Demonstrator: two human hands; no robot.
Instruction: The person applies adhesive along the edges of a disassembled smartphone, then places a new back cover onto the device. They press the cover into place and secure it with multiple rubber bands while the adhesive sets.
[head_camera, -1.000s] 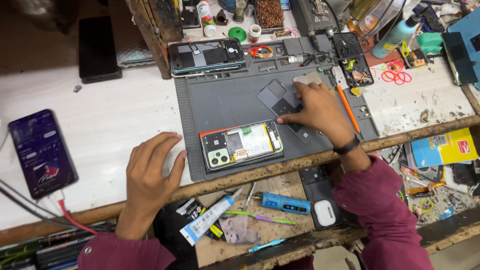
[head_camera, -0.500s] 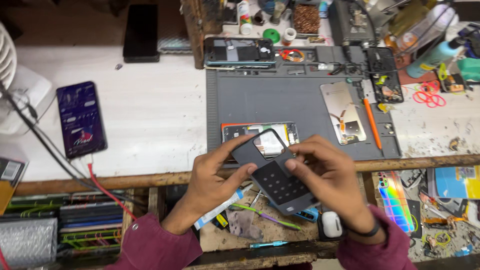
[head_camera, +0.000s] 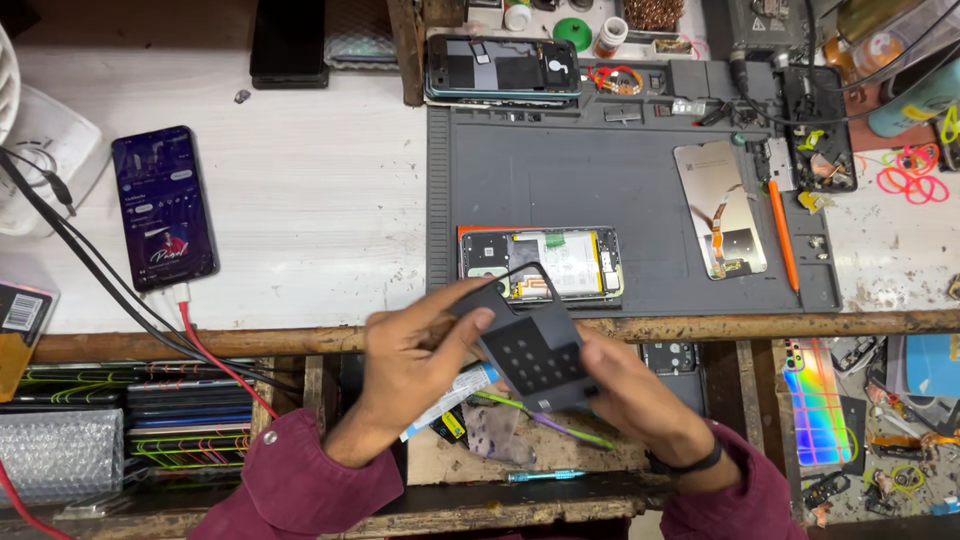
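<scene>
— What does the work surface look like?
— A white, scuffed tabletop (head_camera: 320, 190) with a worn wooden front edge (head_camera: 800, 325), evenly lit from above.
— And below it?
— A lower wooden shelf (head_camera: 560, 465) runs under the edge, and a wooden post (head_camera: 408, 50) stands at the back.

Both hands are motion-blurred, so the grip of the left hand (head_camera: 420, 375) and right hand (head_camera: 635, 400) on the dark panel (head_camera: 530, 345) is hard to read. The panel covers the lower edge of the opened phone (head_camera: 545, 262). The black phone (head_camera: 288, 40) at the top is cut by the picture's edge. Small parts along the grey mat (head_camera: 600, 175) are too small to tell.
</scene>
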